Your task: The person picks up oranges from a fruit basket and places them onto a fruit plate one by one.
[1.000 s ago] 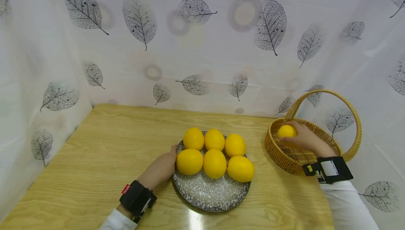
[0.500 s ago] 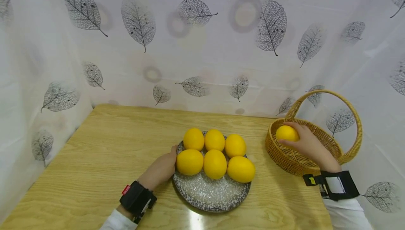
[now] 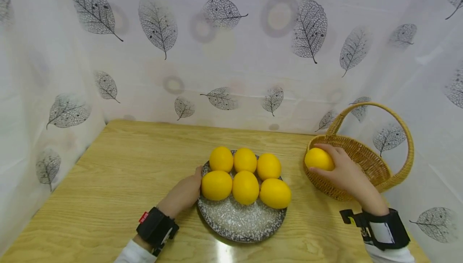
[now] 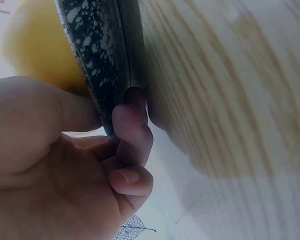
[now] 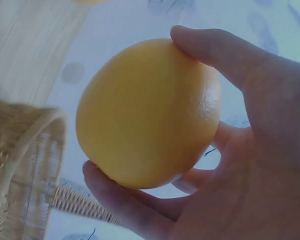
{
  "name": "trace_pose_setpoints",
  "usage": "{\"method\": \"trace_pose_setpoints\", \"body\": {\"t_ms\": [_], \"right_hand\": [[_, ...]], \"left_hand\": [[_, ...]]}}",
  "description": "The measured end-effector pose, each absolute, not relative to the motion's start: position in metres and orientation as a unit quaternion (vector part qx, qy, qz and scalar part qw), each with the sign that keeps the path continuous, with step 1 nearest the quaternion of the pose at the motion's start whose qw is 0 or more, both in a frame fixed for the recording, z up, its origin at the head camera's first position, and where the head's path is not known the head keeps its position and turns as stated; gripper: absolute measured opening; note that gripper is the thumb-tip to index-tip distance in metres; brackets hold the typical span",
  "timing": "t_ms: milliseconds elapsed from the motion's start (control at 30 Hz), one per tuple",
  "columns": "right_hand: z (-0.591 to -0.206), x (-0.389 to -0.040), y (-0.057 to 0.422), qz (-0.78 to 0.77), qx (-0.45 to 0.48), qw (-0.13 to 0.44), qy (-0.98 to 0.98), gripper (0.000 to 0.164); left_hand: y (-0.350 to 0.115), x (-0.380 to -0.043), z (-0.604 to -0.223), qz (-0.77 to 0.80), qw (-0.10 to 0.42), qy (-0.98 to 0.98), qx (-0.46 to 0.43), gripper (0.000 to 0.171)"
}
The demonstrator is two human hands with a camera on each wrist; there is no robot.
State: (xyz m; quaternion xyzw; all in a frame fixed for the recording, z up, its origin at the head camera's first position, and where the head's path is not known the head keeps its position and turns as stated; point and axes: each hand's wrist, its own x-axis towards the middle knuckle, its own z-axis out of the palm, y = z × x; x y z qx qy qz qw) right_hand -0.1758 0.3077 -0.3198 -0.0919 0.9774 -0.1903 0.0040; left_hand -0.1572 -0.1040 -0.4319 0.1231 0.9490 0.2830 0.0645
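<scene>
My right hand (image 3: 341, 172) holds a smooth, rounded yellow fruit (image 3: 319, 159) between thumb and fingers, over the left rim of a wicker basket (image 3: 325, 184). In the right wrist view the fruit (image 5: 147, 115) is off any surface, with fingertips around it. My left hand (image 3: 182, 194) grips the left rim of a speckled grey plate (image 3: 240, 222). The left wrist view has the thumb at the plate's rim (image 4: 95, 50) and curled fingers (image 4: 132, 127) at its underside. Several similar yellow fruits (image 3: 245, 188) sit on the plate in two rows.
The basket's tall arched handle (image 3: 406, 134) rises at the right of the wooden table (image 3: 144, 154). A leaf-printed curtain (image 3: 231, 54) hangs behind the table and along its sides. The front part of the plate shows bare.
My right hand has lifted the yellow fruit from inside the basket and moved it left and toward me, to the basket's rim. The left hand and plate stay where they were.
</scene>
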Motion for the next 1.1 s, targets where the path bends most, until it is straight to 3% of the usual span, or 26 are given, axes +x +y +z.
{"method": "trace_pose_setpoints", "body": {"t_ms": [633,1100], "right_hand": [[-0.307,-0.139,0.246,-0.243,-0.148,0.046,0.958,0.071],[-0.318,-0.117,0.202,-0.234,-0.193,0.025,0.953,0.065]], "left_hand": [[-0.104,-0.156,-0.429,0.272,0.069,0.952,0.125,0.050],[-0.104,-0.156,-0.427,0.275,0.071,0.951,0.124,0.049]]}}
